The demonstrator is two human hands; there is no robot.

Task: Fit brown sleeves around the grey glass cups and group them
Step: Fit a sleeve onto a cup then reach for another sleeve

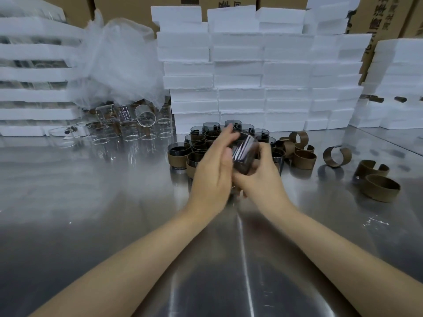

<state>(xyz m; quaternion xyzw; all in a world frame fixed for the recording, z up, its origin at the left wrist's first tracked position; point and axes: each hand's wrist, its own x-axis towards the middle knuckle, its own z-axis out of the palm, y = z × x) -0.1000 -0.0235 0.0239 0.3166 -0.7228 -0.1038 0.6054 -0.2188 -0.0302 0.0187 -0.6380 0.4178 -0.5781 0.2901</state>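
A shiny steel desk [91, 191] fills the foreground and mirrors what stands on it. White foam blocks [240, 74] are stacked like a wall along its back edge, with more foam at both sides. Brown cartons [384, 17] rise behind them. They carry dark printed characters, but these are cut off and too blurred to read. A heap of clear plastic wrap [119, 60] sags at the back left over a cluster of clear glasses [130, 129], one of which lies tipped on the others.

Grey sleeved cups [178, 156] stand upright and touching in a tight group mid-desk. To their right, loose brown sleeves [336, 156] rest on edge as open C-shaped bands.

In front of that group, one grey cup [243, 154] is held above the desk between both hands. It is tilted, its long axis leaning up and to the right, and motion blur hides whether it wears a sleeve. The right grip [261, 181] curls round it from below, thumb on its right side. The left grip [212, 172] lies against its left side with fingers nearly straight.
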